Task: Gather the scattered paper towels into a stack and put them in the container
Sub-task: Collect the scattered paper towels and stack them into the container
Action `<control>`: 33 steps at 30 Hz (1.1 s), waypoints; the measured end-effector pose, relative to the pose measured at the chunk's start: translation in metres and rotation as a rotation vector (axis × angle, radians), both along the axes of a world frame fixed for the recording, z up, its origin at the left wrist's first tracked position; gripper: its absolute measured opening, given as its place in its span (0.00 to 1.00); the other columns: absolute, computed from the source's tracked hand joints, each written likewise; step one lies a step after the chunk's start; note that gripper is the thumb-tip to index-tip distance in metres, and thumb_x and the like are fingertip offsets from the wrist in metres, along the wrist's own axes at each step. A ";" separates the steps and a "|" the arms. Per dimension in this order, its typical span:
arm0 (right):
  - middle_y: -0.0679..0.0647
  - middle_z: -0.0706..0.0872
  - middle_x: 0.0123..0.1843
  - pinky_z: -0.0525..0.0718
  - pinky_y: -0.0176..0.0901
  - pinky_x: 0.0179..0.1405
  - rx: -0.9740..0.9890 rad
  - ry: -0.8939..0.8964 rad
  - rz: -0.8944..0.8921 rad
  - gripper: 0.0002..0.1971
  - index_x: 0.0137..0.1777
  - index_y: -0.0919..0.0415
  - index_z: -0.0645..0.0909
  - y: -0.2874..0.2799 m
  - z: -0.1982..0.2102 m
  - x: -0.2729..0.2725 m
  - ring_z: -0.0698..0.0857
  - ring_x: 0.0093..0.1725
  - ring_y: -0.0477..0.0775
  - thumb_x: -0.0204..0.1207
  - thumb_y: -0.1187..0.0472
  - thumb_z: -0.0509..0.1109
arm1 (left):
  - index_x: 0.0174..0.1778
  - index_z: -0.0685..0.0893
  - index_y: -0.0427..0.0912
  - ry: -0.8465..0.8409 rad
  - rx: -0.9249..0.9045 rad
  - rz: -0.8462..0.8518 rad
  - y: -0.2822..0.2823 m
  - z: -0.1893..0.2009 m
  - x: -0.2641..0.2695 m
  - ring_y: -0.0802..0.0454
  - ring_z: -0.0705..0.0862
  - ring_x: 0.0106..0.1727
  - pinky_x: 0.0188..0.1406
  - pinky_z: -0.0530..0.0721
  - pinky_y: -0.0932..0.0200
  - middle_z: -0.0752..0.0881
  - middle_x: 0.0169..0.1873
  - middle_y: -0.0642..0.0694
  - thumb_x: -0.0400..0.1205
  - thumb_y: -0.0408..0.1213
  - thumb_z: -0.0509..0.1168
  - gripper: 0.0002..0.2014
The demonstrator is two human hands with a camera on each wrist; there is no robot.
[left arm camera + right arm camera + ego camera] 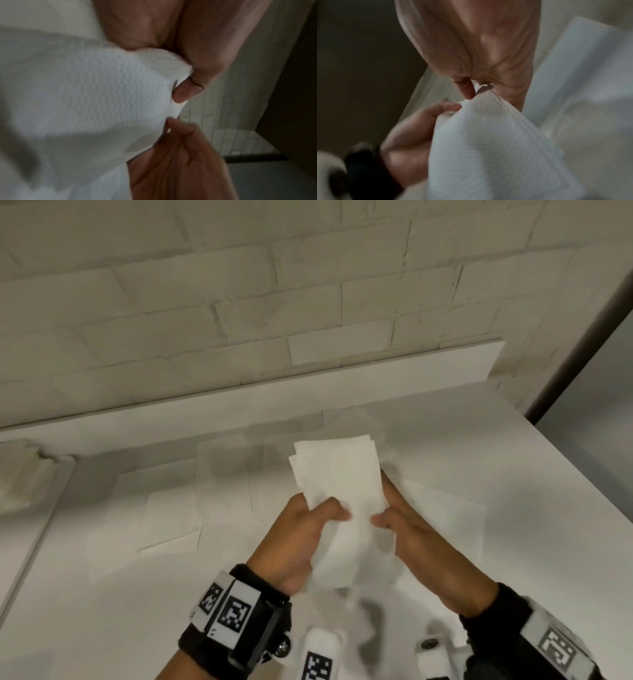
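A stack of paper towels (339, 494) is held above the white table (513, 474) between both hands, raised clear of the surface and tilted away from the person. The left hand (301, 539) is placed at the stack's left edge, its thumb laid over the top sheet and its fingers curled beneath, so the stack is gripped. The right hand (418, 539) is set against the right edge, its thumb pressed onto the top and its fingers run along the underside, so the stack is pinched there too. Both wrists are bound with black straps carrying marker tags. More loose paper towels (219, 487) are seen lying flat on the table behind and to the left of the hands, overlapping one another. What may be the container (24, 474) is seen only at the far left edge, blurred. In the left wrist view the embossed texture of the towels (96, 86) is shown closely, with a fingertip of the left hand (188, 90) hooked over their edge and the right hand (180, 162) below. In the right wrist view the layered edges of the stack (496, 135) are made visible, which the head view does not resolve.
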State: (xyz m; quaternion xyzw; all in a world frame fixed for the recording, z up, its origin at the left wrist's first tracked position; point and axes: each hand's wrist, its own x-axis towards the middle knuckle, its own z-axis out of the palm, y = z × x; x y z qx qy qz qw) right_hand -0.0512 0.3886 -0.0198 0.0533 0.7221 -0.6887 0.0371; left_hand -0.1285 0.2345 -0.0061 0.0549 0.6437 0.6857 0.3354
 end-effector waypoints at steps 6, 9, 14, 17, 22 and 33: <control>0.32 0.82 0.62 0.82 0.30 0.52 0.074 0.011 -0.106 0.36 0.78 0.23 0.56 0.005 0.005 -0.001 0.87 0.55 0.35 0.84 0.64 0.62 | 0.62 0.89 0.41 0.126 -0.037 0.024 -0.003 0.003 -0.006 0.42 0.92 0.57 0.66 0.86 0.37 0.94 0.55 0.43 0.82 0.30 0.71 0.13; 0.44 0.86 0.64 0.86 0.48 0.61 -0.024 -0.031 -0.009 0.30 0.79 0.37 0.66 0.004 0.002 0.000 0.89 0.60 0.46 0.81 0.60 0.71 | 0.64 0.89 0.43 0.184 -0.078 -0.008 -0.005 0.000 -0.008 0.43 0.92 0.59 0.65 0.86 0.34 0.93 0.56 0.44 0.80 0.39 0.76 0.16; 0.44 0.88 0.61 0.86 0.52 0.63 0.073 0.078 -0.241 0.23 0.68 0.47 0.74 -0.003 -0.014 -0.006 0.87 0.62 0.47 0.78 0.65 0.75 | 0.60 0.89 0.50 0.351 -0.241 -0.041 -0.007 -0.004 -0.009 0.54 0.93 0.49 0.45 0.92 0.54 0.94 0.50 0.53 0.79 0.44 0.77 0.14; 0.42 0.87 0.59 0.88 0.51 0.60 0.054 0.061 -0.299 0.23 0.68 0.47 0.72 0.001 -0.019 -0.008 0.87 0.60 0.46 0.78 0.66 0.73 | 0.61 0.88 0.53 0.323 -0.302 -0.138 -0.013 0.000 -0.011 0.52 0.94 0.45 0.32 0.87 0.59 0.95 0.49 0.52 0.83 0.40 0.73 0.11; 0.37 0.86 0.63 0.87 0.44 0.57 -0.011 0.028 -0.133 0.30 0.73 0.42 0.68 0.002 -0.012 -0.008 0.86 0.63 0.44 0.79 0.69 0.72 | 0.63 0.88 0.51 0.479 -0.344 -0.102 -0.010 -0.003 -0.013 0.59 0.92 0.51 0.56 0.90 0.51 0.93 0.52 0.57 0.84 0.38 0.71 0.12; 0.49 0.87 0.64 0.82 0.58 0.68 -0.302 -0.138 -0.072 0.22 0.69 0.48 0.72 0.007 -0.009 -0.010 0.86 0.66 0.54 0.79 0.67 0.68 | 0.70 0.82 0.41 0.091 0.040 -0.085 -0.009 -0.009 -0.009 0.41 0.90 0.62 0.60 0.89 0.49 0.91 0.62 0.43 0.86 0.29 0.66 0.16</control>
